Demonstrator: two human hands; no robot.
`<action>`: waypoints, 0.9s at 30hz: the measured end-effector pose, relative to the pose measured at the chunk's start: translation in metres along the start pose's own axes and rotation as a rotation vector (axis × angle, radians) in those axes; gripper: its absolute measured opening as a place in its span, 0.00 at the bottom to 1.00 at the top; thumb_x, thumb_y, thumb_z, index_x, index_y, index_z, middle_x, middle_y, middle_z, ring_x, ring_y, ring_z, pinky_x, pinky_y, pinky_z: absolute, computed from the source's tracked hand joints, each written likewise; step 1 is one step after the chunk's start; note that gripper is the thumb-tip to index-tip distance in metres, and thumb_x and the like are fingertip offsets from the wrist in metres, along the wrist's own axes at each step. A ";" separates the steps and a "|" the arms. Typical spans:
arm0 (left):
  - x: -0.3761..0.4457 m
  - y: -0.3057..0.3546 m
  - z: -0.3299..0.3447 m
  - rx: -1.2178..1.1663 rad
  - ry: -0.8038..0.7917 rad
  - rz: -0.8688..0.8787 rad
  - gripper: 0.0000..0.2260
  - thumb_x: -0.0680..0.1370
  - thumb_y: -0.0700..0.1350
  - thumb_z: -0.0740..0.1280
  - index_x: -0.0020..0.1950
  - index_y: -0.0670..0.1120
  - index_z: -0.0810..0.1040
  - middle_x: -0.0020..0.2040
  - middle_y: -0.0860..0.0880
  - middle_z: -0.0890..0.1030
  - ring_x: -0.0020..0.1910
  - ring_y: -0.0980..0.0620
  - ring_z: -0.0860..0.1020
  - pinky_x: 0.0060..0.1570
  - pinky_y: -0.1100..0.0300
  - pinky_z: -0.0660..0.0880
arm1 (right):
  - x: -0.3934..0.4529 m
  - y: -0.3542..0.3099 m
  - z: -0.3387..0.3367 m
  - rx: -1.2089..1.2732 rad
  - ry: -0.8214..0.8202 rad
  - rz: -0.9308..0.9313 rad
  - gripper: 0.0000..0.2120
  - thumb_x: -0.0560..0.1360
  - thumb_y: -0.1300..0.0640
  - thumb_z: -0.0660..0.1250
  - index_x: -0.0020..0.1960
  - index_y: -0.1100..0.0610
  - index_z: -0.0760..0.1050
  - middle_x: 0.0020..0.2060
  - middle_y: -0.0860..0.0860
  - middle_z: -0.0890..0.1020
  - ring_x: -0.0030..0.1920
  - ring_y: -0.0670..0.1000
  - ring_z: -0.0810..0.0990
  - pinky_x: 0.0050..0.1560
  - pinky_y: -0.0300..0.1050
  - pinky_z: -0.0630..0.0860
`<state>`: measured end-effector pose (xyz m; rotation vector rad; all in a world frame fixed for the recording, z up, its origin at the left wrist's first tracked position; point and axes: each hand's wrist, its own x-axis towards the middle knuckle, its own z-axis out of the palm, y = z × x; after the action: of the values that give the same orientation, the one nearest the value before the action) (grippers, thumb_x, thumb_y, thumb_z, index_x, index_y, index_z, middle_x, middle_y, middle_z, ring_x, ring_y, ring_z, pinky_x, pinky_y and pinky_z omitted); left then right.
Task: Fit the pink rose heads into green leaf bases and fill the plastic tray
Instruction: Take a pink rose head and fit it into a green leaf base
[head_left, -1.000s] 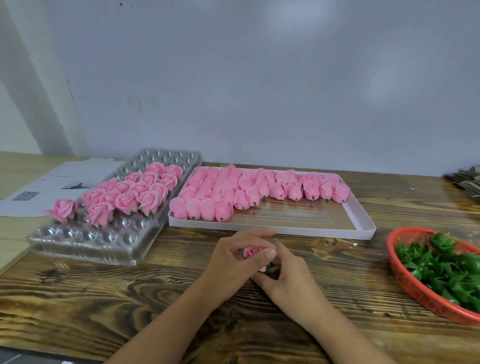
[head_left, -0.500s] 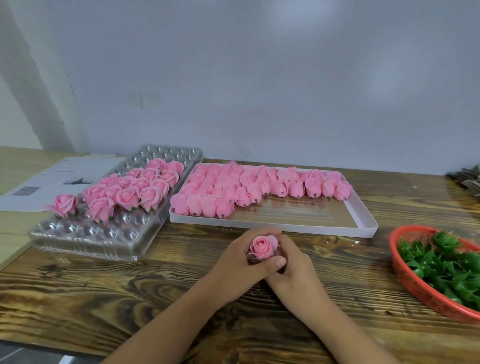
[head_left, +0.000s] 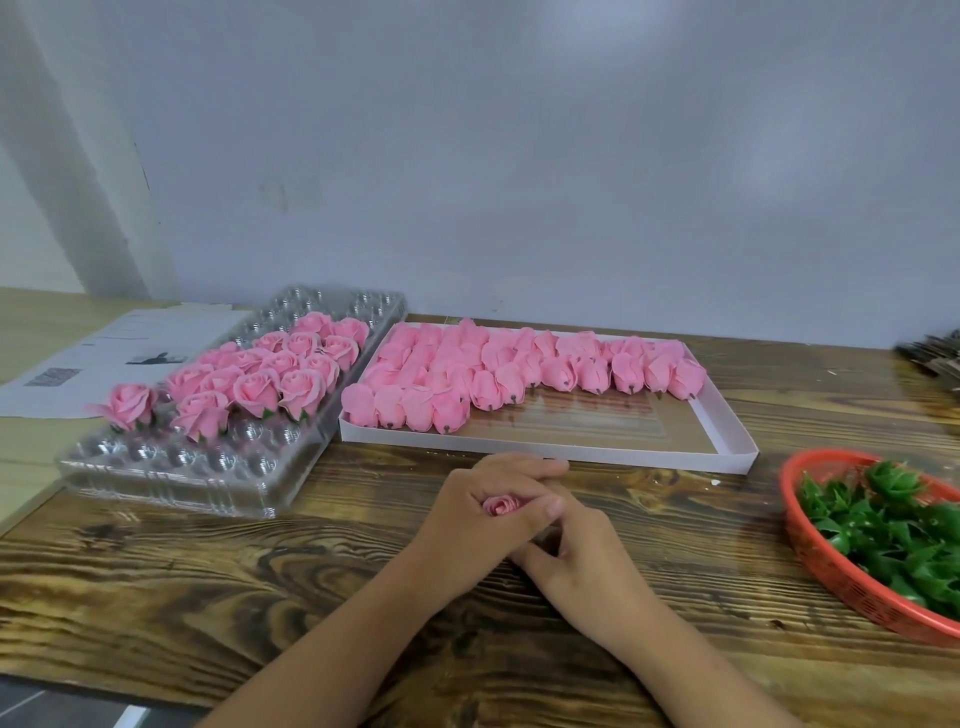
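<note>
A pink rose head (head_left: 500, 505) shows between my two hands at the table's middle. My left hand (head_left: 478, 519) curls its fingers and thumb round it. My right hand (head_left: 582, 551) sits just under and to the right, its fingers tucked beneath the rose; any leaf base there is hidden. The clear plastic tray (head_left: 171, 467) on the left holds several finished roses (head_left: 270, 374) in its middle rows. A white box (head_left: 727, 426) behind my hands holds loose rose heads (head_left: 498, 374). Green leaf bases (head_left: 883, 525) fill a red basket (head_left: 815, 556) at the right.
Printed paper sheets (head_left: 104, 353) lie at the far left beside the tray. Dark objects (head_left: 935, 353) sit at the right edge near the wall. A grey wall stands close behind the wooden table (head_left: 208, 582).
My left hand's fingers have closed further over the rose, so less of it shows than half a second ago. Both hands stay in the same spot.
</note>
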<state>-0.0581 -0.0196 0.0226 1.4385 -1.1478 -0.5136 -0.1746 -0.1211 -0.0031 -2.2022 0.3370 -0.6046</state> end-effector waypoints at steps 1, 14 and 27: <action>0.000 -0.001 0.000 0.010 -0.005 -0.005 0.06 0.77 0.44 0.74 0.48 0.55 0.88 0.60 0.62 0.83 0.66 0.61 0.76 0.67 0.57 0.71 | 0.000 0.001 0.000 0.018 0.001 0.005 0.20 0.75 0.53 0.70 0.65 0.39 0.72 0.56 0.32 0.79 0.55 0.37 0.79 0.49 0.32 0.76; 0.001 0.004 0.000 -0.130 0.118 0.055 0.20 0.74 0.66 0.70 0.58 0.54 0.84 0.64 0.57 0.82 0.65 0.56 0.79 0.61 0.65 0.74 | 0.000 -0.001 0.000 0.061 0.056 0.052 0.18 0.75 0.52 0.71 0.61 0.39 0.72 0.48 0.37 0.83 0.42 0.40 0.82 0.40 0.29 0.73; 0.001 -0.004 0.006 0.164 0.155 0.116 0.08 0.75 0.56 0.65 0.47 0.65 0.84 0.57 0.67 0.82 0.63 0.62 0.78 0.65 0.55 0.75 | -0.001 -0.004 -0.001 -0.009 0.025 0.056 0.15 0.75 0.52 0.71 0.60 0.44 0.72 0.50 0.38 0.83 0.51 0.40 0.82 0.50 0.38 0.79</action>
<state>-0.0612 -0.0244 0.0174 1.5132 -1.1616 -0.2271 -0.1757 -0.1190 0.0000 -2.1875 0.4138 -0.6008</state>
